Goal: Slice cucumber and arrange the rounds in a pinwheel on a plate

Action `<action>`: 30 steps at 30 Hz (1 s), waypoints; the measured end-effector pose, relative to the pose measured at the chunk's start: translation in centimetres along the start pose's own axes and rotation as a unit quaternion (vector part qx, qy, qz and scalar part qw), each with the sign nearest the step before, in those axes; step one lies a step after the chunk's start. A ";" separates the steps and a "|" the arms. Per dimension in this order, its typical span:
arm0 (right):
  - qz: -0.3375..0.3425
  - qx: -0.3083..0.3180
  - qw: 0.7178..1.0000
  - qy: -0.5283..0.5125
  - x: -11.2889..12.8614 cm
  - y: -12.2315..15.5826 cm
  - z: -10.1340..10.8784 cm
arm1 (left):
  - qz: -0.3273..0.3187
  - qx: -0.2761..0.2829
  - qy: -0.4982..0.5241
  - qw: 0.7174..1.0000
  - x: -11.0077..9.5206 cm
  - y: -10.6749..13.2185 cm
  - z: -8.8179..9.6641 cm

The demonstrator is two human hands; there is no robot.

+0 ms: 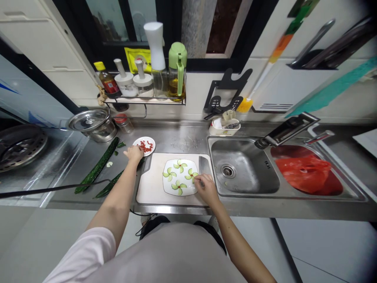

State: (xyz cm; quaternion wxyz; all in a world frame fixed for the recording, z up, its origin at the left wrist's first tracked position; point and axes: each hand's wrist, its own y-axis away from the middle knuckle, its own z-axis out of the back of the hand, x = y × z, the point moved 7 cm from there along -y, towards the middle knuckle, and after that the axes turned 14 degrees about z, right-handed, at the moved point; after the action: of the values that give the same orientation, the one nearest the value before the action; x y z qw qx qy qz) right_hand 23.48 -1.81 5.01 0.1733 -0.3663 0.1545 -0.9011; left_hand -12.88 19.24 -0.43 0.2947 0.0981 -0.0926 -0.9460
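My left hand (134, 152) is at the left edge of a small white dish (153, 146) of small red pieces (146, 145), its fingers drawn together at the pieces. Over the right side of a square white plate (167, 191) hovers my right hand (207, 189), fingertips pinched beside a pinwheel of cucumber slices (191, 175). Several such pinwheels lie on the plate, with red bits at their centres. Whatever either hand pinches is too small to make out. The plate rests on a cutting board (150, 186). A knife (204, 165) lies partly behind my right hand.
Left of the board are whole cucumbers (98, 169), a lidded steel pot (96, 124) and a red-lidded jar (124, 124). The sink (244, 169) is at right, a red plastic bag (306, 173) in its second basin. A condiment rack (147, 101) hangs behind.
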 end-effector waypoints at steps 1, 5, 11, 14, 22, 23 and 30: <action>-0.002 0.001 1.000 -0.001 -0.1 0.0 0.0 | 0.005 -0.007 -0.002 1.000 0.1 -0.1 0.1; -0.006 0.002 1.000 -0.001 -0.2 0.2 0.0 | 0.009 -0.038 -0.006 0.999 0.5 0.1 0.5; -0.001 0.003 1.000 0.004 0.0 0.2 -0.1 | -0.026 -0.041 -0.010 0.999 0.1 0.7 0.8; 0.001 0.007 1.000 0.004 0.1 0.2 -0.2 | -0.050 -0.043 -0.033 0.997 -0.6 1.0 0.9; -0.006 0.002 1.000 -0.001 0.0 0.5 0.1 | -0.021 -0.035 0.052 0.998 -0.3 1.3 2.0; -0.007 0.002 1.000 -0.001 -0.1 0.5 0.1 | -0.010 -0.022 0.095 0.995 -0.1 1.4 2.0; -0.004 0.005 1.000 -0.009 0.2 -0.1 -0.2 | -0.080 0.093 0.440 0.890 -1.2 5.0 2.1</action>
State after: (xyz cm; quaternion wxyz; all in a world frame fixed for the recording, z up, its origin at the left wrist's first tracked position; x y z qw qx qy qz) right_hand 23.12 -1.75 5.06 0.1727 -0.3743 0.1472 -0.8991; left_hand -9.72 16.10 2.94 0.2177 0.5381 -0.0327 -0.8136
